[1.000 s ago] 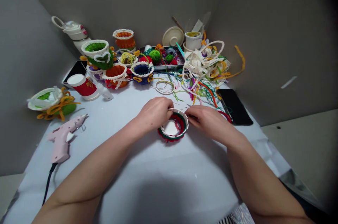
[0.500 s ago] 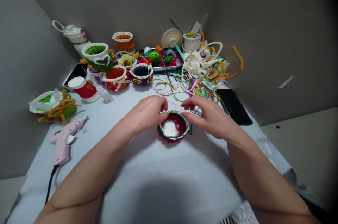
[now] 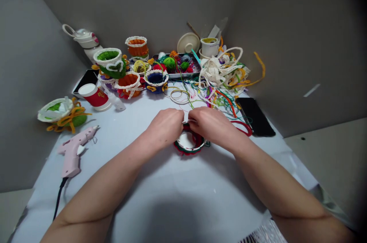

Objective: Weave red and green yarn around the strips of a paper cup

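Note:
A small paper cup woven with dark green and red yarn [image 3: 189, 149] stands mouth up on the white table, its white base showing inside. My left hand [image 3: 168, 125] is closed at the far left of its rim, knuckles up. My right hand [image 3: 208, 120] closes on the far right of the rim, its fingers reaching just inside. The hands nearly touch each other. Both sets of fingertips are partly hidden, and so is the far rim. A loop of red yarn [image 3: 249, 131] shows behind my right wrist.
A pink glue gun [image 3: 71, 157] with a black cord lies at left. Finished yarn cups [image 3: 110, 61], a red-and-white paper cup [image 3: 96, 97] and a bottle [image 3: 86, 40] stand behind. Farther back are a tray of yarn balls [image 3: 172, 75], lace trim [image 3: 213, 71] and, at right, a phone [image 3: 255, 117].
Both hands have come down and closer together, their fingers closing at the cup's far rim. The view has shifted slightly, and the red yarn loop at right now shows more fully.

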`<state>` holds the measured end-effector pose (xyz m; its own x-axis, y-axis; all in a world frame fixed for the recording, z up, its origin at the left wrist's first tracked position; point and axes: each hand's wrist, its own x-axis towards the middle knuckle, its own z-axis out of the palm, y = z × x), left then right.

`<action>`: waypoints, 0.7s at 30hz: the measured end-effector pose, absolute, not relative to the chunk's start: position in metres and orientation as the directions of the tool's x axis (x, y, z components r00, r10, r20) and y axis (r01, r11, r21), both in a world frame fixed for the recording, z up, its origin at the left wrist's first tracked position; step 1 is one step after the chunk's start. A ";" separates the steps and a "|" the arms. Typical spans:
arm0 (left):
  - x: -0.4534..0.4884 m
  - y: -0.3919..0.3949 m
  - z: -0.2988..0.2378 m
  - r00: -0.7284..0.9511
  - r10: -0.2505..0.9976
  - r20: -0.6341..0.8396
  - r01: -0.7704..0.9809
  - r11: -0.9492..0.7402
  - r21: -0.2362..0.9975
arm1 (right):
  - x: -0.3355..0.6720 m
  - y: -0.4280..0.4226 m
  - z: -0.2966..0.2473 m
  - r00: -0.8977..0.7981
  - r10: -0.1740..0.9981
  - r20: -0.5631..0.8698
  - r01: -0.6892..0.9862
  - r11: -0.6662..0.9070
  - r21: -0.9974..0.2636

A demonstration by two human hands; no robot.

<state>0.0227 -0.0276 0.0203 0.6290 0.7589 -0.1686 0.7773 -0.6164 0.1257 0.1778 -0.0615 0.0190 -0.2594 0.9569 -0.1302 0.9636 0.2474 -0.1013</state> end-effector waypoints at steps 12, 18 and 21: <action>0.019 -0.024 0.024 0.581 0.799 -0.152 0.813 -0.568 0.126 | 0.211 -0.063 0.018 -0.228 0.972 0.062 0.755 0.216 -0.619; 0.016 -0.020 0.026 0.550 0.821 -0.152 0.835 -0.538 0.118 | 0.228 -0.071 -0.020 -0.203 0.977 0.073 0.358 0.143 -0.923; 0.016 -0.021 0.027 0.547 0.822 -0.157 0.837 -0.535 0.115 | 0.223 -0.070 -0.038 -0.314 0.947 0.061 0.251 0.145 -0.957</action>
